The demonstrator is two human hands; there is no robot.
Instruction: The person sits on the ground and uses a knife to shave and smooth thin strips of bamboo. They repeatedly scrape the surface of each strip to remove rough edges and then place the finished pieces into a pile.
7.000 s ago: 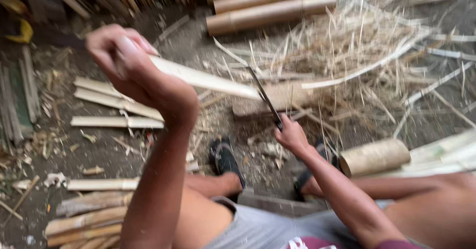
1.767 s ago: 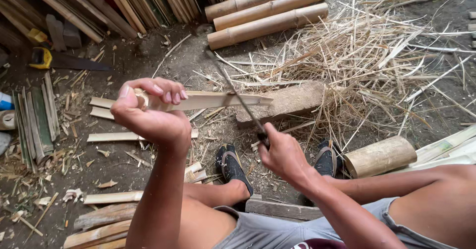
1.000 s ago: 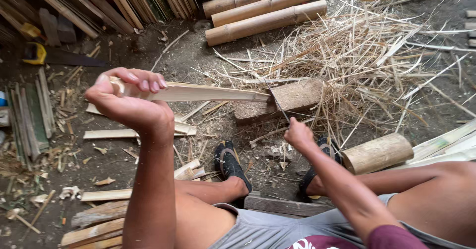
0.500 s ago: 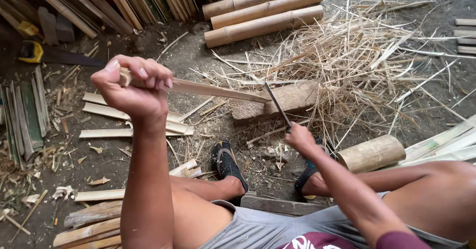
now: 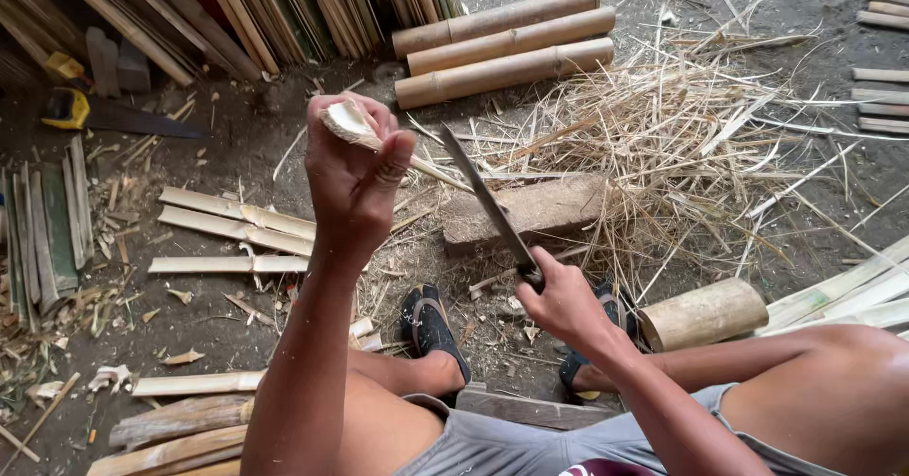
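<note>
Bamboo strip sits raised in the left hand, fingers clenched round its pale end, the rest slanting down toward the wooden block on the dirt floor. Right hand grips a long dark knife by the handle, blade angled up just beside the strip (touching or not, I cannot tell). Beyond the block lies a heap of dry shavings, then three bamboo poles. A short bamboo section rests by the person's right knee.
</note>
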